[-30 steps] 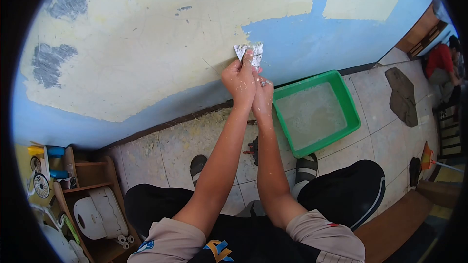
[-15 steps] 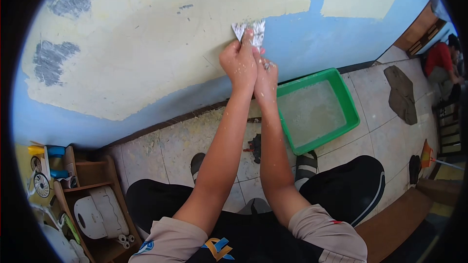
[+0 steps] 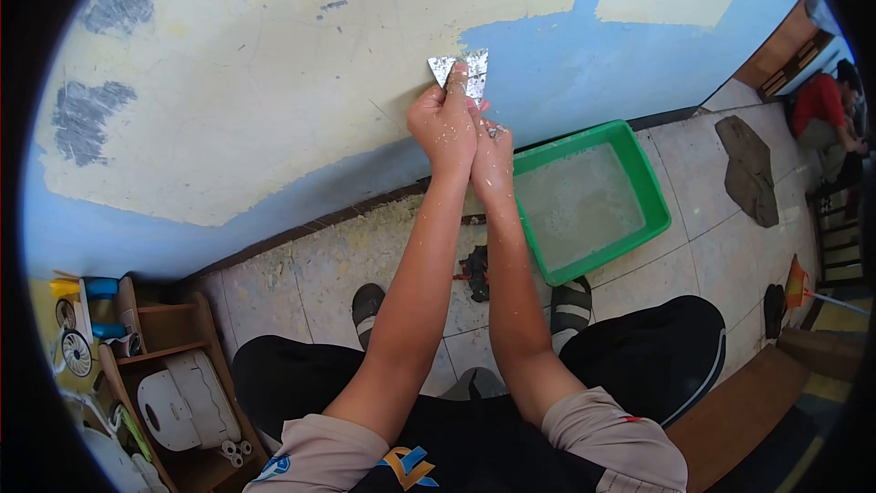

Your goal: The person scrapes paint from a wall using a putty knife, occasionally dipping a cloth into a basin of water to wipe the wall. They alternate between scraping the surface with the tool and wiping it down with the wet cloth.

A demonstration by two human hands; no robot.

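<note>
A metal scraper (image 3: 474, 71) with a flecked triangular blade rests against the wall (image 3: 301, 82), at the border between cream and blue paint. My left hand (image 3: 444, 126) is closed on it, the thumb pressed along the blade. Beside it and touching it, my right hand (image 3: 494, 153) is closed round the scraper's handle, which is mostly hidden; a bit of pink shows there. Pale flakes stick to both hands and forearms.
A green basin (image 3: 657, 210) of cloudy water stands on the floor right of my hands. Scrapings (image 3: 347, 246) lie along the wall's base. A brown cloth (image 3: 748, 169) lies farther right, near a crouching person in red (image 3: 818, 102). A wooden shelf (image 3: 164, 351) stands at lower left.
Both hands and the scraper first moved up the wall, then came slightly back down. The blade stays at the paint border. The view has shifted slightly.
</note>
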